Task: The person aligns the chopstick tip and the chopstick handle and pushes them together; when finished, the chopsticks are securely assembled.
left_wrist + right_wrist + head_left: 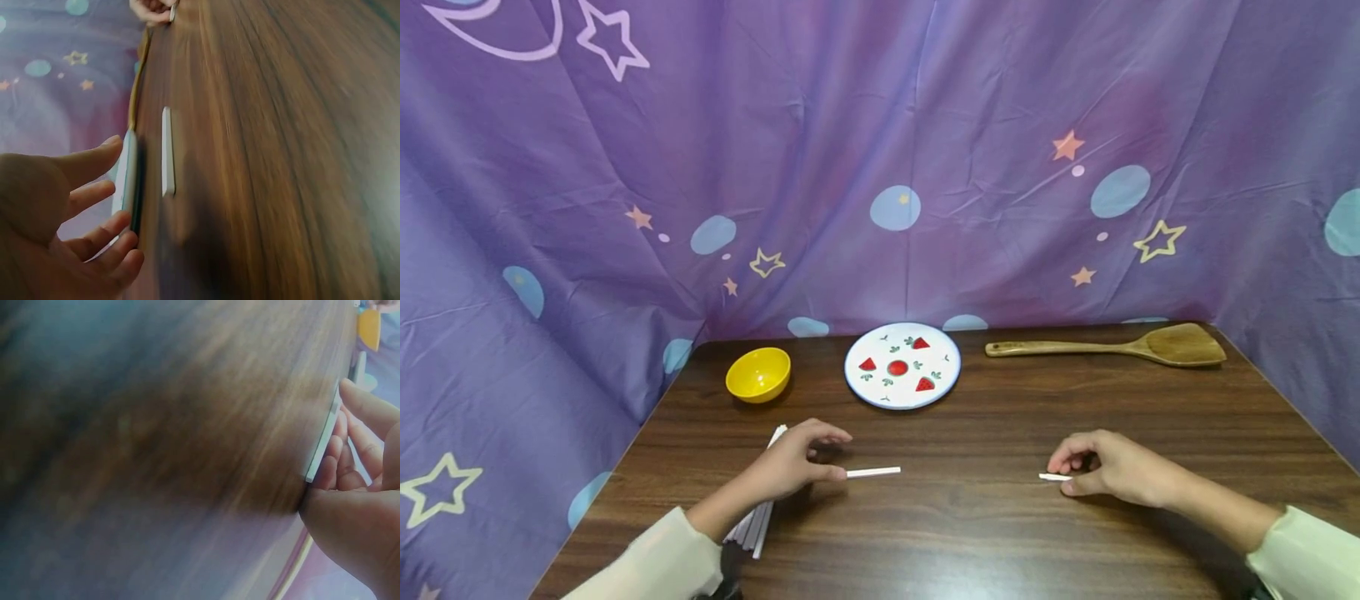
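A slim white stick (874,472) lies on the brown wooden table, just right of my left hand (797,458) in the head view. In the left wrist view, that stick (167,153) rests apart from the spread, relaxed fingers (109,247), which hold nothing. Under my left forearm is a bunch of similar white sticks (760,525), partly hidden by the wrist. Off to the right, my right hand (1112,468) pinches another white stick (324,440) between thumb and fingers, low over the table. Only its left end shows in the head view.
Along the back of the table (955,533) stand a yellow bowl (758,375), a white plate with a watermelon pattern (898,392) and a wooden spatula (1180,346). Behind them hangs a purple curtain (850,125) with stars, which also covers both sides.
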{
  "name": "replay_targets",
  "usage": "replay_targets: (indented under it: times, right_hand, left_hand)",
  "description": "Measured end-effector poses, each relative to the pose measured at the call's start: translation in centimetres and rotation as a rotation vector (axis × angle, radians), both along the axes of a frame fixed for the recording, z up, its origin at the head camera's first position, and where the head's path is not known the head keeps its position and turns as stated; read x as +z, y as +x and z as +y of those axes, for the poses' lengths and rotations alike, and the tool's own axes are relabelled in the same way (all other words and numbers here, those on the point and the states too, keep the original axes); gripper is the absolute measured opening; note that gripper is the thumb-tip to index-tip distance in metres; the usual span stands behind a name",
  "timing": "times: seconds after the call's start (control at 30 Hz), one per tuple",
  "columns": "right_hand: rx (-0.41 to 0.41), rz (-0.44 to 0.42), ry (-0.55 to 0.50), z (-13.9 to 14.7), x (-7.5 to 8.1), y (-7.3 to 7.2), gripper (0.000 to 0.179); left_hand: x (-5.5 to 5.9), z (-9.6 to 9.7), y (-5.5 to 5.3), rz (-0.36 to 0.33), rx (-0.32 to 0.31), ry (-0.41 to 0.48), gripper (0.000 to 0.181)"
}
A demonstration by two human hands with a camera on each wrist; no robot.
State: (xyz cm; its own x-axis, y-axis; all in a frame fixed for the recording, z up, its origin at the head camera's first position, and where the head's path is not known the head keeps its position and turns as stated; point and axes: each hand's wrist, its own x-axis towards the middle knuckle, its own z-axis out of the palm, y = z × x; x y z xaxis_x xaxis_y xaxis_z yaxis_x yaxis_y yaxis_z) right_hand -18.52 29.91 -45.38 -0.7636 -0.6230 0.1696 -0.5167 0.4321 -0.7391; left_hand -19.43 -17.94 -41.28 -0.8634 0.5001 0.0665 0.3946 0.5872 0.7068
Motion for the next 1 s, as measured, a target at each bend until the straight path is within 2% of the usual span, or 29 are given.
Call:
replay_targets:
  times: [0.1, 0.23, 0.4, 0.53, 1.0]
  right_hand:
    - [-0.003, -0.004, 0.001, 0.0, 0.0, 0.0, 0.016]
    - [-0.009, -0.010, -0.001, -0.1, 0.1, 0.0, 0.017]
    - [-0.026, -0.012, 0.001, -0.3, 0.1, 0.2, 0.017]
    - [-0.046, 0.000, 0.003, -0.5, 0.1, 0.3, 0.016]
    - [-0.075, -0.033, 0.021, -1.0, 0.2, 0.2, 0.012]
  left_hand:
    - [-0.2, 1.5, -0.6, -0.057, -0.023, 0.034, 0.045]
    - [-0.6, 3.1, -1.0, -0.075, -0.053, 0.029, 0.042]
    - [-1.3, 4.7, -1.6, -0.078, -0.084, 0.006, 0.034]
    - [-1.8, 5.6, -1.8, -0.051, -0.099, 0.001, 0.028]
    - [-2.3, 6.3, -1.6, 0.017, -0.034, -0.079, 0.015]
